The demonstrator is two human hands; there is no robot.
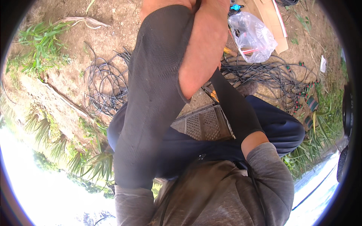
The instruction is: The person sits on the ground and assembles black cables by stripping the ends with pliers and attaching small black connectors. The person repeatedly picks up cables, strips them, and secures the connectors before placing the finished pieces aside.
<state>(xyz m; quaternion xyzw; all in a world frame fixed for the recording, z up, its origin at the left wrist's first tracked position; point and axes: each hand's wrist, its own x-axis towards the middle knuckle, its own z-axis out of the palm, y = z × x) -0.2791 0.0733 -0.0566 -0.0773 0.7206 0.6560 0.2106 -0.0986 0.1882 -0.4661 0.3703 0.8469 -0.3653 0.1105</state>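
One black-sleeved left hand and one hidden right hand, closure of neither discernible, are best held clear of tangled thin black tubing on brown soil.

The left hand runs off the upper edge, its fingertips out of sight. The right hand is hidden behind it; only a dark sleeve leads there. Below the left hand, forearm and legs cover part of a perforated crate. To its left, the forearm overlaps black tubing. To its right, cardboard is cut by the edge, and a clear bag's contents are indistinct.
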